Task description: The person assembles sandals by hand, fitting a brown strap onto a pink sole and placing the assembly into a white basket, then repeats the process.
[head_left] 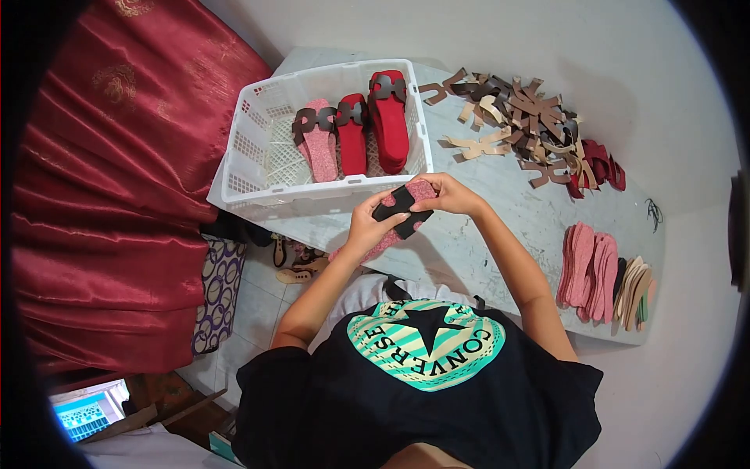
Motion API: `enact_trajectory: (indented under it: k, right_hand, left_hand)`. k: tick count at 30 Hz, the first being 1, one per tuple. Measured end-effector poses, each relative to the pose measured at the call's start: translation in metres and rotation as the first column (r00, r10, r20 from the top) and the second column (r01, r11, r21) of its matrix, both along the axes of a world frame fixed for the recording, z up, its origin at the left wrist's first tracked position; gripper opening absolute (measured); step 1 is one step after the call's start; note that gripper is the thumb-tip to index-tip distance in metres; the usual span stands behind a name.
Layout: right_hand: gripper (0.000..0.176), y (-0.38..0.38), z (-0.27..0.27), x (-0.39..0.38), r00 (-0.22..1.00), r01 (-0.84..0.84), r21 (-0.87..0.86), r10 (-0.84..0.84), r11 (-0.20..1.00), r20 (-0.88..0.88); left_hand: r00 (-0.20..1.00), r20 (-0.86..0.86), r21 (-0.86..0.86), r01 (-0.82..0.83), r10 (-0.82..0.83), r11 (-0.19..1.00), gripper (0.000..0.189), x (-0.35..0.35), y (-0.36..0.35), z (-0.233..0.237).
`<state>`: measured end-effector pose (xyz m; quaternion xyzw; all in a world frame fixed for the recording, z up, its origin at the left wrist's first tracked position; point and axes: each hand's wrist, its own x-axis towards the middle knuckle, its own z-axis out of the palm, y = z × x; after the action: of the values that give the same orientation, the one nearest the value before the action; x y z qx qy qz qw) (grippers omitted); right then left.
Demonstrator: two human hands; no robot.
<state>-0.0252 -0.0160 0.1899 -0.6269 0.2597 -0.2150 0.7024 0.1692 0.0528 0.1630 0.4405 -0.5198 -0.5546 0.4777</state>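
Between my hands, over the table's front edge, is a pink speckled sandal (380,248) with a black strap (388,209) across it. My left hand (370,224) grips it from the left, thumb lying on the strap. From the right, my right hand (447,195) pinches the pink end of the sandal near the strap, with some fingers hidden behind it. Just beyond my hands stands a white plastic basket (297,190). Inside it lie a pink sandal (320,152) and red sandals (389,125), all with dark straps.
A pile of brown, black and beige cut strap pieces (539,117) lies at the back right of the table (469,227), beside red pieces (600,166). Pink soles (587,270) and beige soles (633,293) stand at the right. A red curtain (133,203) hangs left.
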Motion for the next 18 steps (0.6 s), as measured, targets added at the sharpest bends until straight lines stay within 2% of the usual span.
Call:
enact_trajectory:
  k: [2,3,5,7,9,11,15,18]
  right_hand:
    - [0.034,-0.004,-0.001,0.005,1.0,0.006,0.004,-0.006,1.0,-0.001]
    - [0.034,-0.006,-0.002,0.008,1.0,0.013,0.01,-0.013,1.0,-0.004]
    - [0.033,-0.011,-0.004,0.013,1.0,0.0,0.002,0.0,1.0,0.014]
    - [0.032,-0.015,-0.003,0.018,0.999,-0.012,-0.004,0.013,1.0,0.031]
    - [0.031,-0.021,0.0,0.023,0.999,-0.03,-0.15,0.033,0.988,0.019]
    - [0.03,-0.026,-0.005,0.028,0.999,-0.033,-0.143,0.037,0.989,0.028]
    - [0.031,-0.035,-0.008,0.038,0.998,-0.045,-0.098,0.049,0.994,0.042]
    - [0.03,-0.043,-0.006,0.046,0.997,-0.077,-0.146,0.079,0.986,0.004]
  left_hand:
    - [0.988,-0.137,-0.035,-0.07,0.065,0.997,0.046,0.001,0.0,0.008]
    - [0.988,-0.136,-0.039,-0.074,0.068,0.996,0.046,0.005,-0.001,0.009]
    - [0.985,-0.173,0.071,-0.012,0.024,0.997,0.044,0.012,-0.002,0.01]
    - [0.988,-0.148,0.039,-0.038,0.044,0.998,0.039,0.016,-0.003,0.01]
    - [0.99,-0.123,0.007,-0.063,0.064,0.998,0.034,0.021,-0.006,0.004]
    - [0.997,-0.067,-0.093,-0.044,0.038,0.995,0.032,0.029,-0.011,-0.009]
    - [0.994,-0.098,-0.11,-0.066,0.055,0.992,0.03,0.035,-0.016,-0.004]
    - [0.996,-0.079,-0.149,-0.053,0.041,0.987,0.03,0.042,-0.021,-0.002]
